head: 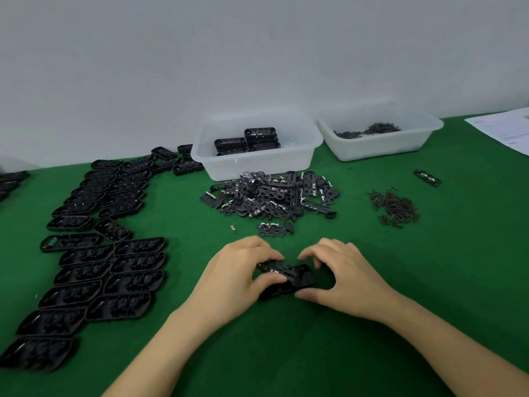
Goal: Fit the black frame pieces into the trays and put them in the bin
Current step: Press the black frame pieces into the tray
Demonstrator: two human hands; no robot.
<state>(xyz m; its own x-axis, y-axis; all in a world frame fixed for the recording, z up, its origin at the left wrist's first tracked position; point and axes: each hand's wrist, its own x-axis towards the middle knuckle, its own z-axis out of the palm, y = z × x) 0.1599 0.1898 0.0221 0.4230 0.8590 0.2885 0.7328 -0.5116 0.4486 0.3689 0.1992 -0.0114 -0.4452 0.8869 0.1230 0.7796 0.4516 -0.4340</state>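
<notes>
A black tray (289, 282) with a black frame piece on top lies on the green table in front of me. My left hand (237, 279) grips its left end, fingers curled over the top and thumb at the near edge. My right hand (340, 273) holds its right end, fingertips arched over the piece and thumb under the near side. A heap of loose frame pieces (272, 196) lies beyond, with one single piece (274, 229) closer. The translucent bin (286, 161) behind the heap holds several filled trays (249, 140).
Rows of empty black trays (94, 253) cover the table's left side. A second translucent bin (380, 147) with small dark parts stands at the back right. A pile of small pins (395, 209), one stray piece (427, 177) and white paper (506, 130) lie on the right.
</notes>
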